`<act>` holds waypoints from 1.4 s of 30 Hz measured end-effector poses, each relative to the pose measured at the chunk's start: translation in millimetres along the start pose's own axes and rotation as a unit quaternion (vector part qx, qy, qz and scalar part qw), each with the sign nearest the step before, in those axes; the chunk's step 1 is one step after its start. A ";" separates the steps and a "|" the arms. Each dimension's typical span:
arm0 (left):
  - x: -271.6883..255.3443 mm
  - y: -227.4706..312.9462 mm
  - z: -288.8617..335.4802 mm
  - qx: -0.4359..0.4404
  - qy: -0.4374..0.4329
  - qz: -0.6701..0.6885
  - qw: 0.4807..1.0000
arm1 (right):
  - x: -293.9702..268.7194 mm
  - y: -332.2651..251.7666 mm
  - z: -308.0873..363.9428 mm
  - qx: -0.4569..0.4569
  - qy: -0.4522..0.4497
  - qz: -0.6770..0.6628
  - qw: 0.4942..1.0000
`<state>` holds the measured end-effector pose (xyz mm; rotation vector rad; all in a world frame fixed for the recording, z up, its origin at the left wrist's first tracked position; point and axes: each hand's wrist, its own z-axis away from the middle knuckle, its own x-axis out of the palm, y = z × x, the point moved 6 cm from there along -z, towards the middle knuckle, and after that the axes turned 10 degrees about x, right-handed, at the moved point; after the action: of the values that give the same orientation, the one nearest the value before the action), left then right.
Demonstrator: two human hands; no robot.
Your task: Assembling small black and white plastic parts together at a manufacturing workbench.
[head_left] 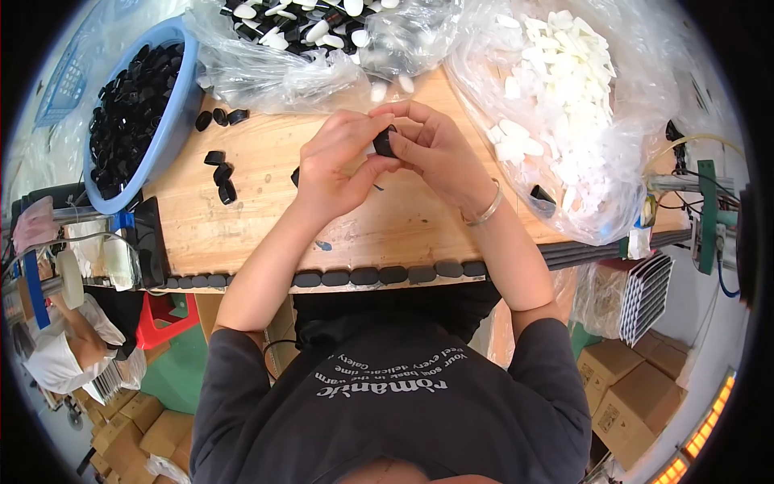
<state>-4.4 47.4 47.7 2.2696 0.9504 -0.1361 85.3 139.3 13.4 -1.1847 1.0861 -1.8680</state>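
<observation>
Both hands meet above the middle of the wooden table, pinching a small black oval piece (385, 141) between them. My left hand (339, 165) has its thumb and fingertips closed at the piece's left side and top. From the other side, the thumb and curled fingers of my right hand (435, 145) grip it; a bracelet (485, 206) circles that wrist. The fingers partly cover the piece, so its inner side is hidden. Another black piece (295, 176) peeks out beside my left hand. Several loose black ring-like pieces (222, 173) lie farther left on the table.
A blue basin (192, 89) full of black pieces stands at the left. Clear plastic bags hold mixed black and white pieces (322, 32) at the back and white pieces (568, 73) at the right. Dark oval pads (364, 277) line the table's front edge. A person (72, 339) sits at far left.
</observation>
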 end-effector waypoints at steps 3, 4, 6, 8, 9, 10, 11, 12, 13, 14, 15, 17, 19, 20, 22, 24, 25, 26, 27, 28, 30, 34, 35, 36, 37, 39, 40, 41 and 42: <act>-0.8 -4.8 -3.6 -0.004 -0.005 -0.029 1.000 | -7.2 -3.8 -0.3 0.030 0.035 0.021 0.999; -0.8 -7.6 -4.0 -0.022 -0.006 -0.043 0.999 | -9.0 -9.7 1.6 0.026 0.063 0.033 0.997; 1.6 -7.5 -1.9 0.007 -0.016 -0.056 0.998 | -10.5 -11.7 4.9 0.015 0.086 0.051 0.995; 5.6 -9.5 -0.6 0.005 -0.039 -0.053 0.998 | -13.4 -5.0 3.6 -0.044 0.097 0.181 0.978; 2.4 -7.8 1.5 0.009 -0.037 -0.056 0.998 | -12.2 -10.8 4.3 -0.048 0.095 0.184 0.977; -3.5 -19.7 6.4 -0.098 0.007 0.023 0.995 | -14.5 -18.5 6.3 -0.055 0.111 0.153 0.980; -6.1 -32.9 14.5 -0.203 0.050 0.104 0.972 | -16.5 -23.8 7.2 -0.062 0.127 0.123 0.982; -7.4 -41.2 15.2 -0.238 0.044 0.154 0.958 | -16.1 -28.5 5.7 -0.108 0.108 0.091 0.984; -11.2 -40.9 16.9 -0.237 0.045 0.155 0.958 | -15.8 -28.4 4.8 -0.109 0.109 0.093 0.984; -10.3 -42.5 20.1 -0.267 0.027 0.187 0.945 | -13.1 -28.2 3.8 -0.102 0.103 0.107 0.984; -9.5 -44.0 21.4 -0.297 0.010 0.218 0.930 | -11.2 -27.6 1.8 -0.095 0.096 0.122 0.983; -13.9 -44.9 23.1 -0.306 -0.025 0.226 0.924 | -9.2 -23.9 2.2 -0.090 0.101 0.126 0.983; -14.1 -45.9 24.7 -0.314 -0.057 0.229 0.920 | -4.3 -23.8 1.6 -0.089 0.101 0.131 0.982; -14.3 -43.2 23.6 -0.295 -0.032 0.218 0.930 | -3.2 -25.9 3.6 -0.086 0.103 0.139 0.981; -14.7 -40.5 19.1 -0.271 -0.002 0.202 0.941 | -5.8 -41.4 3.2 -0.088 0.100 0.152 0.979; -14.9 -42.2 17.8 -0.293 0.054 0.294 0.908 | -9.8 -63.0 -7.0 0.001 0.082 0.325 0.942; -18.1 -41.8 15.0 -0.291 0.058 0.293 0.909 | -10.4 -88.4 -13.2 -0.048 0.114 0.344 0.931; -17.5 -42.6 11.8 -0.299 0.027 0.274 0.914 | -10.4 -116.9 -20.4 -0.095 0.146 0.361 0.916; -20.8 -42.7 12.2 -0.310 0.000 0.248 0.918 | -6.7 -147.1 -28.7 -0.148 0.231 0.417 0.866; -22.6 -44.0 14.2 -0.309 0.005 0.242 0.920 | 3.1 -171.7 -30.6 -0.242 0.310 0.475 0.787; -11.3 -51.7 21.0 -0.318 -0.069 0.177 0.929 | 8.3 -187.7 -36.1 -0.323 0.352 0.527 0.703; -0.3 -43.9 23.4 -0.183 -0.139 0.047 0.972 | 17.3 -154.0 -33.9 -0.348 0.290 0.444 0.773; 5.0 -40.8 26.7 -0.130 -0.138 0.035 0.981 | 10.3 -127.0 -37.9 -0.297 0.254 0.458 0.798; 15.8 -38.8 32.7 -0.128 -0.184 0.020 0.974 | 3.2 -101.1 -38.1 -0.245 0.220 0.473 0.817; 24.4 -35.3 38.8 -0.130 -0.228 0.002 0.965 | 8.9 -78.3 -35.1 -0.178 0.216 0.485 0.829; 45.8 -16.1 45.6 -0.100 -0.348 0.005 0.932 | -7.4 -21.6 -36.1 -0.128 0.149 0.489 0.850; 48.4 -12.3 42.4 -0.098 -0.341 -0.002 0.935 | -10.8 -1.8 -38.2 -0.110 0.116 0.485 0.860; 51.5 -8.1 43.8 -0.082 -0.376 -0.015 0.923 | -4.7 0.6 -39.5 -0.117 0.106 0.488 0.859; 55.1 -3.6 45.9 -0.063 -0.413 -0.024 0.908 | -0.2 5.5 -40.4 -0.086 0.104 0.542 0.830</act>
<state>40.3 53.9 -8.1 1.7798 0.5248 -0.9433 48.6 149.0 -1.4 -0.2462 1.6037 -0.9924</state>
